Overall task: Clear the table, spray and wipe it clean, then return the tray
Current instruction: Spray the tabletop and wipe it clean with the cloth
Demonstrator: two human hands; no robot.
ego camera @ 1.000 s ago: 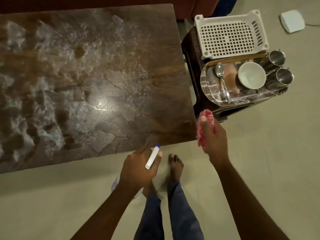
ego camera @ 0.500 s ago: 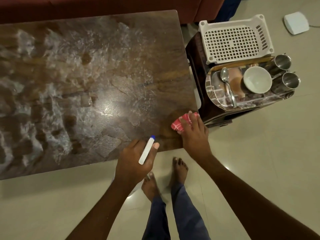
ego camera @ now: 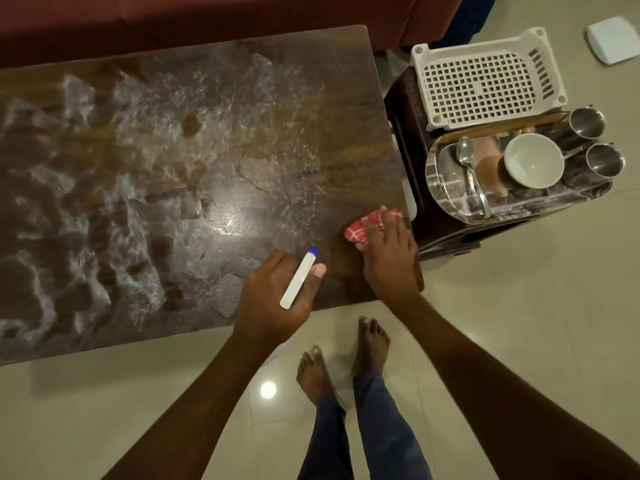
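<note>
The dark wooden table (ego camera: 207, 150) is covered with white streaks of spray foam across most of its top. My left hand (ego camera: 273, 306) grips a white spray bottle with a blue tip (ego camera: 299, 278) over the table's near edge. My right hand (ego camera: 388, 258) presses a red checked cloth (ego camera: 360, 230) flat onto the table's near right corner, fingers spread over it. A clear tray (ego camera: 446, 192) sits on a dark side stand to the right, holding a spoon (ego camera: 467, 168), a white bowl (ego camera: 533, 161) and two steel cups (ego camera: 595, 143).
A white perforated basket (ego camera: 485, 84) lies on the side stand behind the tray. A maroon sofa (ego camera: 207, 22) runs along the table's far side. A white box (ego camera: 613, 39) sits on the tiled floor at far right. My bare feet (ego camera: 346, 358) stand by the near edge.
My right hand brought the red cloth from the air beside the table down onto its near right corner. My left hand with the bottle moved forward over the table edge.
</note>
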